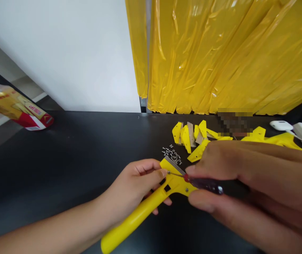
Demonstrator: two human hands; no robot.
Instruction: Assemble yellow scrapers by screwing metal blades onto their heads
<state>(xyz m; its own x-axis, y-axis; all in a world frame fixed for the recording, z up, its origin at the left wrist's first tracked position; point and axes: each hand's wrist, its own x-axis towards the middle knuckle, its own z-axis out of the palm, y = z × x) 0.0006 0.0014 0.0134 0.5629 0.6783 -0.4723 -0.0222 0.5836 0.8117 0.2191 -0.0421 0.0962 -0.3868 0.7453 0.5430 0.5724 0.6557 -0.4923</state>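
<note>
A yellow plastic scraper [156, 204] is held up just above a black tabletop [60, 158], near the middle of the view. Its long, rounded handle slants down toward the lower left, and its wider head has a small square hole. A metal blade [174, 165] lies along the head's upper edge. One small screw [186, 189] sits in the head near the right hand.

The left hand [137, 183] comes in from the lower left, with its fingers curled around the scraper's neck and its thumb pressed on top of the head. The right hand [246, 183] fills the lower right, pinching a screwdriver [206, 184] between thumb and fingers. The screwdriver has a dark handle and a red collar, and its thin metal shaft reaches across the head to a second screw [168, 172] at the blade's end.

Just beyond the scraper lies a loose scatter of tiny metal screws and fittings [171, 154]. Past them is a heap of yellow plastic pieces and cardboard strips [190, 135], with more yellow pieces [272, 139] to the right. A blurred patch [235, 123] hides part of the heap. At the far left, a red-and-yellow packet in clear plastic [15, 106] sits off the tabletop's edge. Behind everything hang glossy yellow plastic sheeting [219, 56] and a white wall [60, 53].
</note>
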